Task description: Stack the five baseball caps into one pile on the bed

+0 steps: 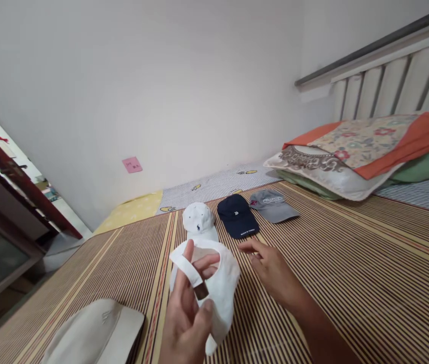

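Observation:
My left hand [189,313] grips a white baseball cap [224,283] at its back opening. Some fingers pass through behind the strap and its dark buckle, and the thumb lies near the buckle. Just right of that cap, my right hand [269,270] hovers with nothing in it, its fingers loosely bent and apart. Beyond the hands, a white cap with a small dark logo [198,220], a navy cap [237,215] and a grey cap [273,205] stand side by side on the striped mat [336,283]. A beige cap [93,333] lies at the lower left, partly cut off.
Stacked pillows [351,151] with an orange floral cover sit at the right, below a white radiator [392,83]. The wall [207,91] behind carries a pink note [132,165]. A doorway with a dark red frame [20,187] is at the left, past the bed's edge.

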Action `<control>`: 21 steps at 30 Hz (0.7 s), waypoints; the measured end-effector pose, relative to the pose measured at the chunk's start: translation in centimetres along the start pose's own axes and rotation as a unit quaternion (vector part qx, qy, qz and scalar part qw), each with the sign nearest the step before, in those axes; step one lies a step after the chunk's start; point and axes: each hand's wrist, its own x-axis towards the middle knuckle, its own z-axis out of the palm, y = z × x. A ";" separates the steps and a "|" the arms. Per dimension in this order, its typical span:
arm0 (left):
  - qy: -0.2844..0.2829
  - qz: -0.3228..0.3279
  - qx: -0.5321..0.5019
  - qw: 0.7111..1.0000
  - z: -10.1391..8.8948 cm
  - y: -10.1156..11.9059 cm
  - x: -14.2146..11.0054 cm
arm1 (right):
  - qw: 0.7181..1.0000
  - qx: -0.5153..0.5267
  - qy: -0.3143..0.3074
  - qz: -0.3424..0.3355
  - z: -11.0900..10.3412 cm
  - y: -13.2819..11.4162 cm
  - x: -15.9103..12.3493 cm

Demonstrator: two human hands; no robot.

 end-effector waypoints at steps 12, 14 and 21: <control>0.063 -0.128 -0.133 0.981 0.0 -0.3 0.5 | 0.968 0.007 -0.140 -0.210 -1.0 -9.2 -2.5; 0.059 -0.132 -0.126 0.981 -0.1 -0.3 0.5 | 0.967 0.000 -0.155 -0.203 -0.8 -9.4 -2.6; -0.010 -0.163 -0.099 0.982 -0.4 -0.6 0.2 | 0.965 0.064 -0.126 -0.221 -0.6 -9.3 -2.8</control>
